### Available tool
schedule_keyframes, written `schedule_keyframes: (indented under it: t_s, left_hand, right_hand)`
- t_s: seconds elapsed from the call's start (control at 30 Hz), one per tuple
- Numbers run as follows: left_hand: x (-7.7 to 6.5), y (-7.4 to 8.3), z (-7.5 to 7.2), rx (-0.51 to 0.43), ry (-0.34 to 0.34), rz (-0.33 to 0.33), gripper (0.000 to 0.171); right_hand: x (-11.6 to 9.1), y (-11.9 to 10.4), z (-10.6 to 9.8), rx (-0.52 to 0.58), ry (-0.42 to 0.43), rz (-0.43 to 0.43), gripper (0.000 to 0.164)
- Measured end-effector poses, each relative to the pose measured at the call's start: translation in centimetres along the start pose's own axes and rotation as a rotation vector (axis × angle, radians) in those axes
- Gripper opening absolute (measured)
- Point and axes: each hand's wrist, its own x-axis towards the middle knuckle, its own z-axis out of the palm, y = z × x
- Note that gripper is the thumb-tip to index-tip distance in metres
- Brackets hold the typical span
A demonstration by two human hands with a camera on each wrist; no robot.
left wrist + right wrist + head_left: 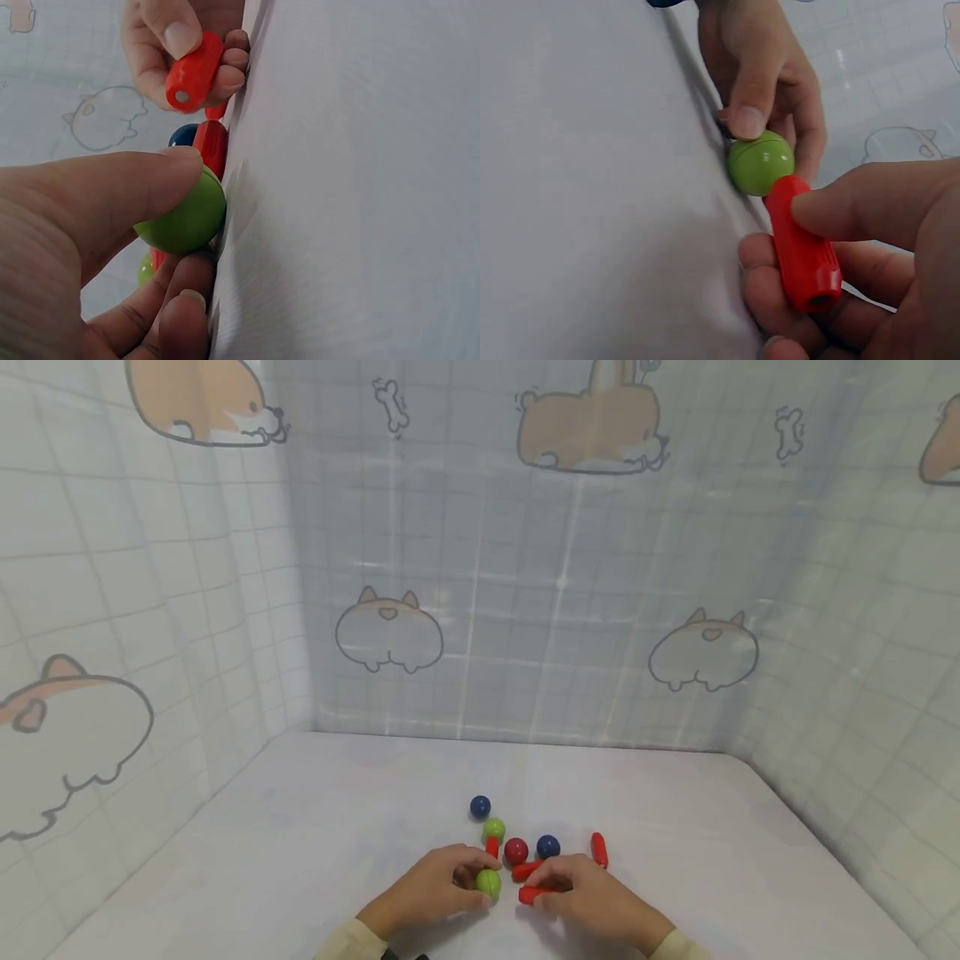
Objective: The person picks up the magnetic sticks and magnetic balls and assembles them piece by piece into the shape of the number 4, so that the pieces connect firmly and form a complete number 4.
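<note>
My left hand (438, 887) pinches a green ball (184, 217) between thumb and fingers, low over the white tabletop. Facing it, my right hand (588, 893) grips a red ridged rod (801, 247) with the thumb on top and fingers beneath. A small round metallic spot marks the rod's end in the left wrist view. In the right wrist view the rod's tip overlaps the green ball's lower edge; from the head a gap shows between them. Just beyond the hands lie a second red rod (525, 870) and a dark red ball (516, 851).
Behind the left fingers, another red rod (492, 847) lines up with a second green ball (494, 830) and a blue ball (480, 807). Another blue ball (548, 847) sits past the right hand, with a red rod (599, 850) farther right. Patterned curtains (525, 677) enclose the table.
</note>
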Motion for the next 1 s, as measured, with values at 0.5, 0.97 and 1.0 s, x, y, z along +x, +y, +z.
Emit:
schedule_keyframes:
  t_s: [0.5, 0.97, 1.0]
  left_hand:
    - [0.2, 0.2, -0.6, 0.001, -0.015, 0.037, 0.034]
    - [-0.2, 0.4, -0.4, -0.017, -0.021, 0.013, 0.034]
    - [-0.2, 0.5, -0.4, -0.022, -0.022, 0.01, 0.034]
  right_hand:
    - [0.4, -0.6, 1.0, 0.037, 0.033, -0.056, 0.017]
    - [0.5, -0.1, 2.1, -0.008, 0.099, -0.039, 0.022]
    - [0.5, -0.1, 2.1, -0.008, 0.101, -0.038, 0.022]
